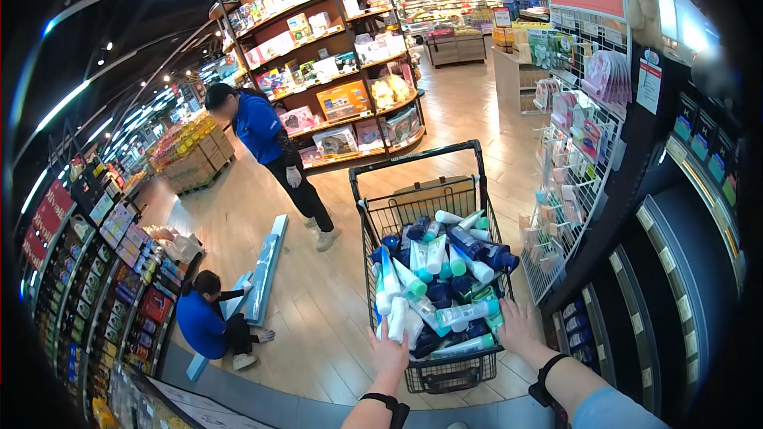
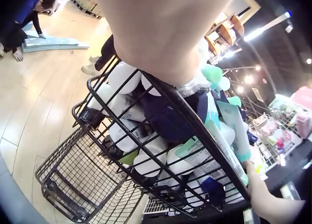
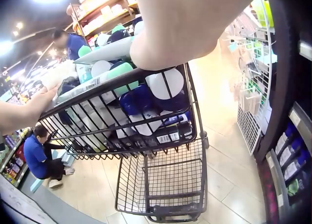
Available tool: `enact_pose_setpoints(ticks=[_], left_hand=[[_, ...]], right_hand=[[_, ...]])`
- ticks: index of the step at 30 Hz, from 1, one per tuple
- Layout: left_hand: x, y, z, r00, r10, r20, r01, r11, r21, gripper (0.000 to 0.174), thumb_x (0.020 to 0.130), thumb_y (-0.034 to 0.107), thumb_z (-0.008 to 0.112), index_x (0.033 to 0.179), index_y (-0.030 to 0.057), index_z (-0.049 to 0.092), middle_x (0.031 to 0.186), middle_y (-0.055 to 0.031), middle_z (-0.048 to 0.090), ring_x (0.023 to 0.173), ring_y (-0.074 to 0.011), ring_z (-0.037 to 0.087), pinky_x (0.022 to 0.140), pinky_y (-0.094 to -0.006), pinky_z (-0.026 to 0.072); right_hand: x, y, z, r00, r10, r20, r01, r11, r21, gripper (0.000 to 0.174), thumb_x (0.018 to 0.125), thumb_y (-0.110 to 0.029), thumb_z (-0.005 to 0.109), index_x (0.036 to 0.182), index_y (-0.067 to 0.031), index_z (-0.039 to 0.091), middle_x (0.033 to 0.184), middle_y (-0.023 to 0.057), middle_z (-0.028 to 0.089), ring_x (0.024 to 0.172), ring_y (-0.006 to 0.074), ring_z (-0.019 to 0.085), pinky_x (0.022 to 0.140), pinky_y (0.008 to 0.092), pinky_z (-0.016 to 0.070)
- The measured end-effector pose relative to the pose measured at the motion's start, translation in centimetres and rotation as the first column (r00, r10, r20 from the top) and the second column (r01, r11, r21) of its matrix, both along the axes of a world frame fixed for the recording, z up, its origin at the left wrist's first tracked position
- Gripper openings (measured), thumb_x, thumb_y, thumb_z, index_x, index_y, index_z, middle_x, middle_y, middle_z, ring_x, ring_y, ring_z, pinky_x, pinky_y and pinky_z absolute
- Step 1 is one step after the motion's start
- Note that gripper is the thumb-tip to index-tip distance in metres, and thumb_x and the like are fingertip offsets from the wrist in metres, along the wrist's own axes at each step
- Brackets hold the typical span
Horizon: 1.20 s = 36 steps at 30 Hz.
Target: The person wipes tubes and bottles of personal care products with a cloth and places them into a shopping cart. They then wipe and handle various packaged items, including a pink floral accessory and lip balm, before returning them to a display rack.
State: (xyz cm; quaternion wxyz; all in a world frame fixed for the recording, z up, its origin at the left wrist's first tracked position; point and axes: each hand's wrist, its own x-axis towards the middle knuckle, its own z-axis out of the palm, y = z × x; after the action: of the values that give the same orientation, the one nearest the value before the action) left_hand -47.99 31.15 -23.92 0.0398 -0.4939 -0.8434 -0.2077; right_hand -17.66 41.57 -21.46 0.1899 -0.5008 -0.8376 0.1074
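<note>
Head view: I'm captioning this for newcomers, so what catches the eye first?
A black wire cart heaped with blue, white and green tubes fills the centre, with the left hand and right hand at its near rim. Left of it are a standing person and a seated person, both in blue.

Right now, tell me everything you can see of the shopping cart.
The shopping cart is black wire mesh, apparently coated metal, with a bar across its far end and a lower wire rack under the basket. It stands upright on the wood-look floor, beside a wire display rack. The basket is heaped with tubes and bottles in white, blue and green. The left hand and right hand rest on its near rim.
</note>
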Motion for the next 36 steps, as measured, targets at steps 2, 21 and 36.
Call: enact_pose_setpoints(ticks=[2, 21, 36], left_hand=[[-0.3, 1.5, 0.5, 1.000, -0.012, 0.013, 0.013, 0.998, -0.054, 0.048, 0.089, 0.046, 0.049, 0.100, 0.0044, 0.070, 0.145, 0.0000, 0.034, 0.133, -0.0400, 0.021, 0.102, -0.0498, 0.0298], [-2.5, 18.9, -1.3, 0.999, 0.025, 0.030, -0.027, 0.998, 0.059, 0.046, 0.087, 0.041, 0.053, 0.096, -0.0016, 0.069, 0.143, -0.0025, 0.035, 0.132, -0.0373, 0.025, 0.103, -0.0474, 0.0290], [-3.2, 36.2, 3.0, 0.965, -0.123, 0.229, 0.102, 0.990, 0.101, 0.052, 0.086, 0.024, 0.057, 0.128, -0.0016, 0.043, 0.125, -0.0261, 0.044, 0.116, -0.0409, 0.042, 0.099, -0.0417, 0.0339]], right_hand=[[-0.8, 2.0, -0.2, 1.000, -0.012, 0.022, 0.012, 0.999, 0.043, 0.061, 0.077, -0.022, 0.047, 0.134, -0.0034, 0.038, 0.138, 0.0142, 0.038, 0.127, 0.0364, 0.034, 0.106, 0.0570, 0.0204], [-2.6, 19.1, 1.1, 0.997, -0.041, -0.062, 0.042, 0.999, 0.017, 0.056, 0.076, -0.022, 0.048, 0.129, -0.0040, 0.042, 0.132, 0.0137, 0.043, 0.120, 0.0318, 0.040, 0.104, 0.0520, 0.0247], [-3.1, 35.5, 0.6, 0.997, -0.074, -0.002, 0.074, 0.997, -0.029, 0.060, 0.081, -0.030, 0.049, 0.134, -0.0040, 0.037, 0.128, 0.0134, 0.043, 0.117, 0.0328, 0.043, 0.100, 0.0526, 0.0302]])
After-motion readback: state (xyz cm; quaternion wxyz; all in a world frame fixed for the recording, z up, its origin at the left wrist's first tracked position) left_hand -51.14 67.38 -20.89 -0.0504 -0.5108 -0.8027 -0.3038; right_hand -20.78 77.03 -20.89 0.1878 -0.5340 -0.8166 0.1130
